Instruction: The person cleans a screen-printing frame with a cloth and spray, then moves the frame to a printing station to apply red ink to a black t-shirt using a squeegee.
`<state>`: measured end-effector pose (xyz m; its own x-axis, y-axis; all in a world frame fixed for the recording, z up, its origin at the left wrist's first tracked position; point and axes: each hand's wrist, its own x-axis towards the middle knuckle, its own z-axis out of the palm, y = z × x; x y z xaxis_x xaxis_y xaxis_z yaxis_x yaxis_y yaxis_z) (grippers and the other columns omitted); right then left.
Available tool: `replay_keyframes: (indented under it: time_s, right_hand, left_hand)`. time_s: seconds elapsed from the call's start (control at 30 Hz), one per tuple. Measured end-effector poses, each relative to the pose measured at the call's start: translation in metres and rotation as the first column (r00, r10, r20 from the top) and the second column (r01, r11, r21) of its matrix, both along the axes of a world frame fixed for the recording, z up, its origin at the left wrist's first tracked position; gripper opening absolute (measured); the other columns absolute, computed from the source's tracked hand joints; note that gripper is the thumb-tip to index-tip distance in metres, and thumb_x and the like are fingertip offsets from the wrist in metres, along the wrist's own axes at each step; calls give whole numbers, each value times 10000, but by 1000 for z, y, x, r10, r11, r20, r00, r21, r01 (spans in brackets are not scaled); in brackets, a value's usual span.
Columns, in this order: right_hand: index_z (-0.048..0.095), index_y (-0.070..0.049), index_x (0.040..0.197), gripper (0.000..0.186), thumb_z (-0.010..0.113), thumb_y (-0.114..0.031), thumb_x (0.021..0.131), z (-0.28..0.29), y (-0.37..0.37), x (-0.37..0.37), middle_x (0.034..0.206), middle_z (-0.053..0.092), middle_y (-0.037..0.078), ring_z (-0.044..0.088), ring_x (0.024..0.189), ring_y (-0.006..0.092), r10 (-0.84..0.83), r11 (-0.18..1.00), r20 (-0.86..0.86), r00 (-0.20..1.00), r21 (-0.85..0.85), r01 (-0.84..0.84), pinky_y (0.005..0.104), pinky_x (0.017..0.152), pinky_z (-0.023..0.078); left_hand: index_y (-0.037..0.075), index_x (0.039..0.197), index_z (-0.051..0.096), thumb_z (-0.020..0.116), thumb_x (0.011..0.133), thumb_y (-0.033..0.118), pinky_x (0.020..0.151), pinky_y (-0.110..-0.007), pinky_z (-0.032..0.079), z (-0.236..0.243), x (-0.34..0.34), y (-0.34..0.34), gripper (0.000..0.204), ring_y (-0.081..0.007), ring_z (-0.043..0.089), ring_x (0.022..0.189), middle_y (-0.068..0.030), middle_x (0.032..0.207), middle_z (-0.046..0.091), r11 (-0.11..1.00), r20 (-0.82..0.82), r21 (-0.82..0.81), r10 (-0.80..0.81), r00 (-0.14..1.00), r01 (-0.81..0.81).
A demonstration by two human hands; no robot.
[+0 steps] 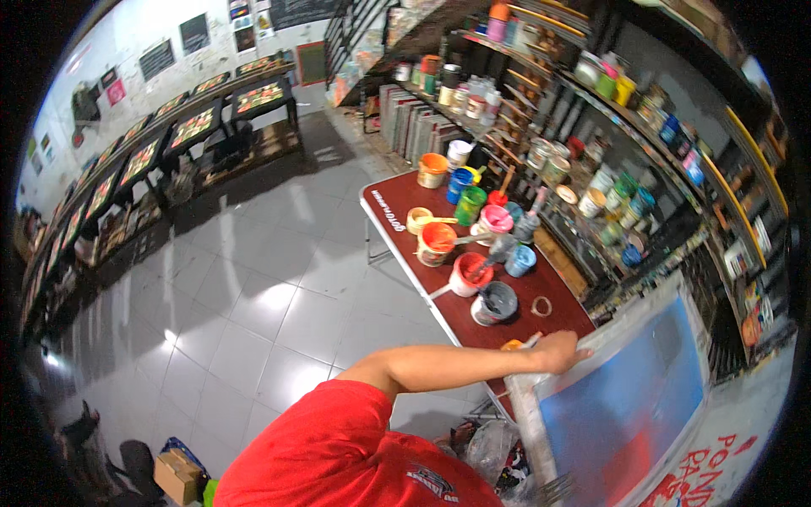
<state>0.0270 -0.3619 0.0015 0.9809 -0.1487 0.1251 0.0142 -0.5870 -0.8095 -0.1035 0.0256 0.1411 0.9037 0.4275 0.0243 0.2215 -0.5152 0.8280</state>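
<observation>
At four o'clock, the left hand (556, 351) grips a framed screen (625, 397) with its fingers; paint pots (496, 221) stand on the table (553, 317), eleven o'clock from the hand.

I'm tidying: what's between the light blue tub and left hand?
Between the blue tub and left hand, the head view shows a pale ring on the table.

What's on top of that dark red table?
Open tubs in orange, green, pink, red, blue and grey, several holding tools, plus a pale ring. The framed screen in the left hand and the forearm partly cover the table; anything behind them can't be seen.
</observation>
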Motion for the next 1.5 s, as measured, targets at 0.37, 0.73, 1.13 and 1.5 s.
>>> replay_keyframes:
  time_s: [0.37, 0.73, 1.13, 1.5]
  right_hand:
    - [497, 8, 1462, 590, 392, -424, 1073, 3, 140, -202, 1462, 516, 252, 491, 1345, 373, 62, 996, -90, 994, 75, -55, 397, 1150, 345]
    - [520, 58, 1414, 627, 404, -459, 1077, 67, 324, -250, 1410, 550, 267, 525, 1303, 375, 294, 938, 32, 955, 185, -295, 407, 1113, 381]
    - [597, 3, 900, 468, 484, -417, 1073, 64, 892, -391, 786, 527, 32, 485, 776, 145, 893, 410, 88, 441, 242, -879, 342, 725, 422]
    - [615, -2, 830, 574, 502, -526, 1037, 40, 1233, -536, 735, 560, 51, 525, 718, 175, 994, 103, -7, 105, 235, -966, 379, 668, 431]
  left_hand:
    - [-43, 1110, 675, 556, 971, 623, 782, -495, 534, -18, -304, 106, 690, -405, 700, 844, -269, 876, 700, 977, 80, -120, 188, 979, -177]
    - [-46, 1148, 677, 634, 997, 445, 631, -356, 541, 9, -540, 248, 515, -167, 666, 650, -155, 830, 713, 594, 44, -340, 784, 619, -729]
    - [-70, 1070, 638, 615, 1022, 396, 565, -311, 532, 6, -745, 463, 469, -146, 634, 636, -88, 753, 652, -59, -38, -333, 998, -49, -941]
    - [-75, 1097, 657, 635, 994, 432, 592, -334, 544, -45, -862, 662, 518, -172, 653, 654, -115, 777, 682, -387, -136, -350, 922, -362, -853]
